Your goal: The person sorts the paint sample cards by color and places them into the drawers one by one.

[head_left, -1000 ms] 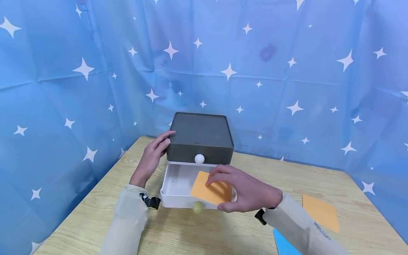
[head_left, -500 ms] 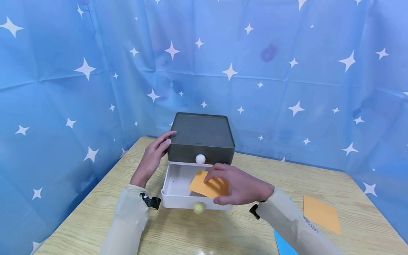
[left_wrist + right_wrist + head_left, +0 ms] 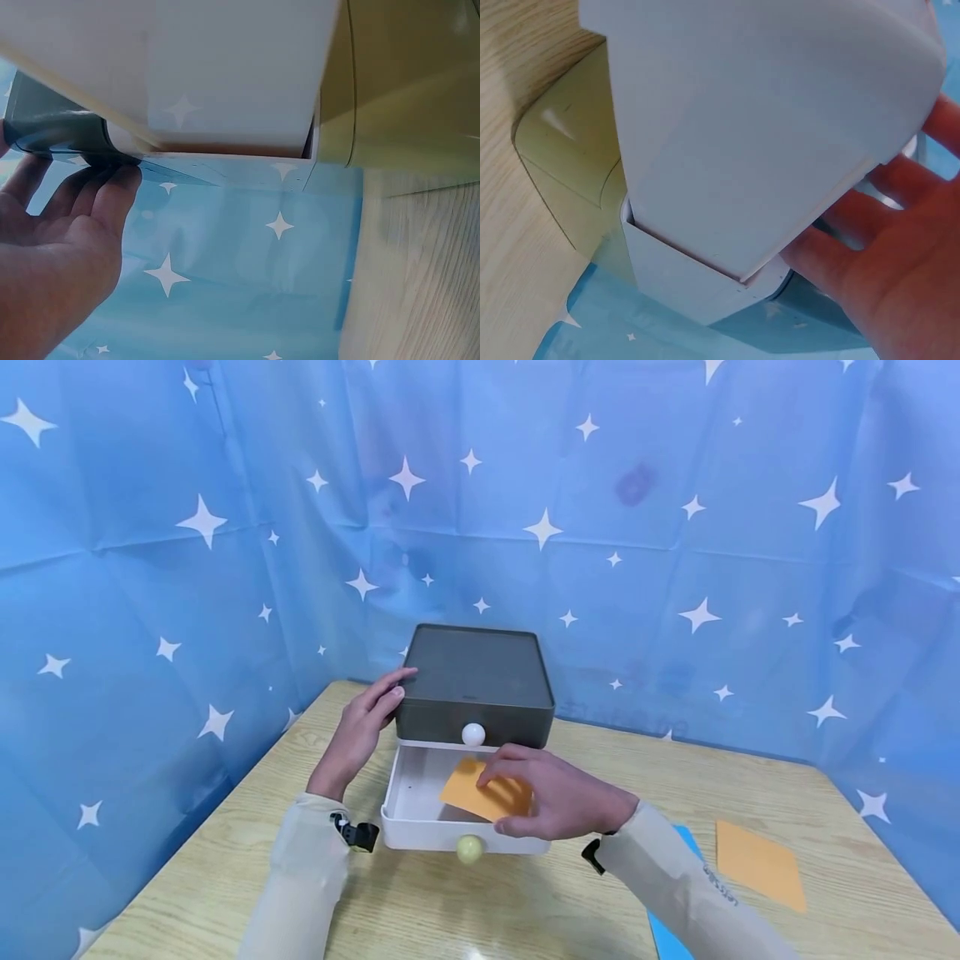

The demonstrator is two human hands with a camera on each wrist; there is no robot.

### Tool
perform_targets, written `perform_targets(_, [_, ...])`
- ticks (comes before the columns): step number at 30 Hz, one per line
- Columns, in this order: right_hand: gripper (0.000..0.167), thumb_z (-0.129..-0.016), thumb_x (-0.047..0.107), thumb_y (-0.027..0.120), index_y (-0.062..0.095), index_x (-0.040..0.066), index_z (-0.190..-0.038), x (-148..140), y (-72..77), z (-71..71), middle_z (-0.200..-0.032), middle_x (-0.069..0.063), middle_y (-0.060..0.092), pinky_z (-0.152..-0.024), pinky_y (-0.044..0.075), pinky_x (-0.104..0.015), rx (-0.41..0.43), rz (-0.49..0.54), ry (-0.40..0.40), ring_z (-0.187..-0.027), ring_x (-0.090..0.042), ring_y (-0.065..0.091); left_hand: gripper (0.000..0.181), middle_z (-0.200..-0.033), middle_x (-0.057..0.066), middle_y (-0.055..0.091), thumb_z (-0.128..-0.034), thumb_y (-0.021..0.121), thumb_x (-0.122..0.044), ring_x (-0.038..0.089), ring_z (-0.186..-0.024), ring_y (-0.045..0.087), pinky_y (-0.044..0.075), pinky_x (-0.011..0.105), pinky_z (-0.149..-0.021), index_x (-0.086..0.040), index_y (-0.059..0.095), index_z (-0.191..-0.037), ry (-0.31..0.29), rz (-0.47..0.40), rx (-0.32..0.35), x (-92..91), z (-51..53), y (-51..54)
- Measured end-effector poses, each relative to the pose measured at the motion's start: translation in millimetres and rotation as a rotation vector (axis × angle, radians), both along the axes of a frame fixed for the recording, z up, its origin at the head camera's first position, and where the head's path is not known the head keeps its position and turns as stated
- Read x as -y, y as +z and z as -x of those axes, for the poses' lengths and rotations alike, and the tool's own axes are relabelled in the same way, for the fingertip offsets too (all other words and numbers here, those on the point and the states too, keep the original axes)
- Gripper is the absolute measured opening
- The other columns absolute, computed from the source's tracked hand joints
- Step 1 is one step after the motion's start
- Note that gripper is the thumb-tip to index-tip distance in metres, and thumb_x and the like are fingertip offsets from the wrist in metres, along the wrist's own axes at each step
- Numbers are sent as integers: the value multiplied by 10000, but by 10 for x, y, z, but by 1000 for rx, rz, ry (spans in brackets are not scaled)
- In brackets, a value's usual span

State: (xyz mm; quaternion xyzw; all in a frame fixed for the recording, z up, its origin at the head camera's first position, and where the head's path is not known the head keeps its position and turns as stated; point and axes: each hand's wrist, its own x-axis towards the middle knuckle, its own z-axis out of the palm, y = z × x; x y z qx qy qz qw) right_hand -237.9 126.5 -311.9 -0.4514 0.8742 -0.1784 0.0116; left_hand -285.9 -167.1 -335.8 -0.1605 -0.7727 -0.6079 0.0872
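A dark grey drawer box [image 3: 480,664] with a white knob [image 3: 473,735] stands on the wooden table. Below its front, a white drawer [image 3: 427,835] with a yellow-green knob [image 3: 469,849] is pulled out. My right hand [image 3: 558,797] pinches an orange square of paper [image 3: 461,789], tilted over the drawer's right half; its right part is hidden by the fingers. With fingers extended, my left hand [image 3: 362,727] rests against the box's left side, fingertips at the top edge. Both wrist views show the white drawer close up, with my left hand [image 3: 71,232] and right hand [image 3: 885,240] beside it.
Another orange square [image 3: 761,864] lies on the table at the right. A blue sheet [image 3: 667,939] is partly covered by my right forearm. A blue curtain [image 3: 600,568] with white stars hangs behind and to the left.
My right hand has moved left and slightly away from me, taking the orange paper further over the drawer. My left hand stays in place. More of the blue sheet shows past my forearm.
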Motion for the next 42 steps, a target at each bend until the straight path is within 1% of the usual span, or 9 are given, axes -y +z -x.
perform_targets(6, [333, -917, 251, 713, 658, 142, -1226, -34, -23, -12, -1250, 44, 619, -995, 534, -399, 5, 28, 6, -1167, -190, 606, 434, -1650, 9, 324, -1088, 406, -370, 304, -1505, 361, 325, 537, -1227, -249, 482, -1497, -6, -1, -7, -10, 2, -5])
perform_targets(14, [306, -913, 242, 724, 670, 128, -1192, -58, -52, -36, -1205, -3, 672, -975, 550, -395, -30, 89, 51, -1131, -201, 644, 441, -1655, 0, 310, -1088, 395, -386, 300, -1517, 340, 318, 532, -1232, -272, 467, -1509, -2, 13, 1, -4, -10, -3])
perform_targets(21, [304, -901, 250, 738, 670, 159, -1182, -92, -17, -102, -1181, 23, 677, -960, 551, -353, -82, 112, 55, -1110, -169, 650, 441, -1657, -18, 304, -1087, 392, -396, 290, -1522, 332, 319, 525, -1233, -285, 468, -1507, 6, 14, -1, -11, -14, 7])
perform_targets(27, [301, -897, 252, 753, 654, 225, -1180, -232, -7, -231, -1160, 116, 644, -921, 549, -306, -148, 161, 68, -1078, -69, 621, 439, -1661, -26, 297, -1088, 394, -387, 286, -1522, 330, 320, 524, -1232, -281, 467, -1508, -4, 8, -4, -28, -16, 12])
perform_targets(29, [316, -895, 233, 759, 648, 235, -1190, -302, 6, -270, -1164, 124, 638, -910, 553, -311, -157, 175, 69, -1072, -63, 617, 439, -1663, -29, 292, -1090, 390, -382, 285, -1524, 328, 319, 524, -1233, -280, 464, -1510, -7, 6, -6, -28, -15, 11])
perform_targets(32, [355, -885, 224, 777, 637, 264, -1208, -428, 33, -313, -1186, 120, 641, -901, 564, -322, -153, 179, 32, -1074, -85, 625, 438, -1668, -31, 281, -1092, 383, -381, 289, -1528, 319, 317, 533, -1232, -281, 461, -1512, -6, 9, -9, -22, -13, 4])
perform_targets(36, [372, -873, 268, 795, 644, 296, -1212, -641, 46, -365, -1203, 151, 643, -904, 578, -334, -165, 151, -77, -1085, -82, 636, 446, -1673, -34, 268, -1092, 378, -391, 293, -1533, 307, 313, 544, -1231, -285, 450, -1519, -10, 15, -14, -15, -8, -3])
perform_targets(39, [354, -880, 294, 787, 644, 309, -1204, -817, 10, -401, -1192, 183, 634, -898, 577, -323, -194, 126, -146, -1085, -65, 633, 448, -1669, -51, 273, -1088, 379, -411, 279, -1533, 310, 314, 540, -1233, -304, 449, -1517, -2, 16, -4, -7, -8, -9])
perform_targets(42, [360, -876, 268, 791, 633, 327, -1195, -997, -53, -438, -1179, 184, 636, -873, 572, -316, -217, 122, -199, -1073, -65, 631, 455, -1668, -61, 271, -1086, 379, -425, 269, -1537, 304, 309, 538, -1236, -310, 443, -1521, 2, 14, 4, 2, -13, -12])
